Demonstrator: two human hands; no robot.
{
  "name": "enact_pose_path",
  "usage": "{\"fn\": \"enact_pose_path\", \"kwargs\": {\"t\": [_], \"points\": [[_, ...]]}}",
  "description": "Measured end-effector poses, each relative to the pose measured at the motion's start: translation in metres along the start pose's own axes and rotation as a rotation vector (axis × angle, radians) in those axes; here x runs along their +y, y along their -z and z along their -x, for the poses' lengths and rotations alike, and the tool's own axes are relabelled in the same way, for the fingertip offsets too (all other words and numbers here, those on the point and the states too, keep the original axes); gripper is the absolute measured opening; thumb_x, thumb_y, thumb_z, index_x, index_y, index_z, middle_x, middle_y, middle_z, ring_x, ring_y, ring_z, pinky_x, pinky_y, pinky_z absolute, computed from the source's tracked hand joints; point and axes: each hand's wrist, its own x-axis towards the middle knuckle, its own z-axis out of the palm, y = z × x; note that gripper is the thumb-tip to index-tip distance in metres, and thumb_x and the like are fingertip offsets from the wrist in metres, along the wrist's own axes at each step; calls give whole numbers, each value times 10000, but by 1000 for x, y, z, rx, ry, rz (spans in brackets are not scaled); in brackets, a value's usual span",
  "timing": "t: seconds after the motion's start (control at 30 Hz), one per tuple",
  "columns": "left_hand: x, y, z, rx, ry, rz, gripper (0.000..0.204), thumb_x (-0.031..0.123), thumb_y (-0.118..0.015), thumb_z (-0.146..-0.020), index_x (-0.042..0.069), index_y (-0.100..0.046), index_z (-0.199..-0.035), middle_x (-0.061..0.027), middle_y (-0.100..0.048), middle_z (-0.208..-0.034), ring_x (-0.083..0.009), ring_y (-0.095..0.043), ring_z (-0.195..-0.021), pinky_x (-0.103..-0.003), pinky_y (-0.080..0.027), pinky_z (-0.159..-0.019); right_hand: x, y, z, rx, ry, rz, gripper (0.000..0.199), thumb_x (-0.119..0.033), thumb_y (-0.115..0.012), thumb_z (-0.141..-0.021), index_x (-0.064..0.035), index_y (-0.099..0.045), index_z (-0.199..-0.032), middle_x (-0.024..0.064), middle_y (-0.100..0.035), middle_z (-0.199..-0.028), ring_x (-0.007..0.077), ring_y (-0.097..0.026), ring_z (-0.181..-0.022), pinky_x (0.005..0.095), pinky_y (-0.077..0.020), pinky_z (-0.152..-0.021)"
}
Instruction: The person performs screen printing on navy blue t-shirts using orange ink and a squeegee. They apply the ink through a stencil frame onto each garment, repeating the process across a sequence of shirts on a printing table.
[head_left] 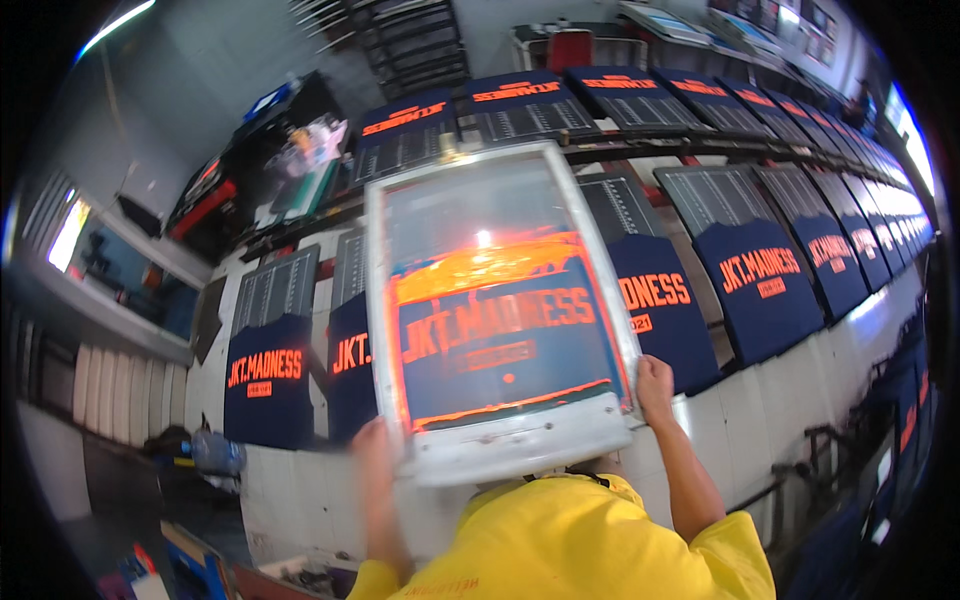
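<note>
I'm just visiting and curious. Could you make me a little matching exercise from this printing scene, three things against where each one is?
Things:
1. printing screen
2. left hand
3. right hand

Places:
a. on the frame's lower right edge
b. held up over the row of dark blue shirts
c. at the frame's lower left corner

Pairs: 1-b, 2-c, 3-a

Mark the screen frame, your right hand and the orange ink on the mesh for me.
screen frame point(520, 447): head view, white lower bar.
right hand point(655, 385): head view, back of the hand at the frame's lower right corner.
orange ink point(480, 268): head view, bright band across the mesh.
</note>
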Motion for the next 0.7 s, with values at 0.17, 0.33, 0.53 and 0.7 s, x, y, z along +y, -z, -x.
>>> {"fn": "enact_pose_path", "kwargs": {"t": [0.17,0.33,0.53,0.7], "points": [[-1,-115,76,-78,-20,181,263,156,-634,-923,-68,-702,-1042,-17,-662,-859,-87,-570,-773,-254,-466,-698,31,111,-42,65,-49,17,354,-217,-537,-942,104,-666,-1017,146,-669,-859,207,-604,-830,348,-479,-798],[16,-194,129,-91,-23,113,292,179,-641,-907,-81,-696,-1028,-88,-710,-869,-127,-625,-778,-284,-497,-726,68,181,-74,126,-135,41,351,-207,-534,-929,106,-668,-1014,172,-680,-879,231,-614,-837,356,-467,-797],[22,-233,144,-99,-58,86,298,201,-641,-892,-76,-700,-985,-106,-686,-778,-145,-603,-698,-303,-483,-675,97,210,-99,67,-134,4,331,-192,-497,-918,110,-634,-915,123,-575,-727,182,-507,-706,367,-437,-694],[21,-245,144,-54,-82,55,300,206,-636,-889,-76,-703,-966,-98,-681,-751,-142,-598,-683,-304,-482,-665,105,211,-109,14,-135,-4,334,-199,-496,-912,109,-619,-877,131,-552,-693,172,-477,-673,376,-425,-666]]}}
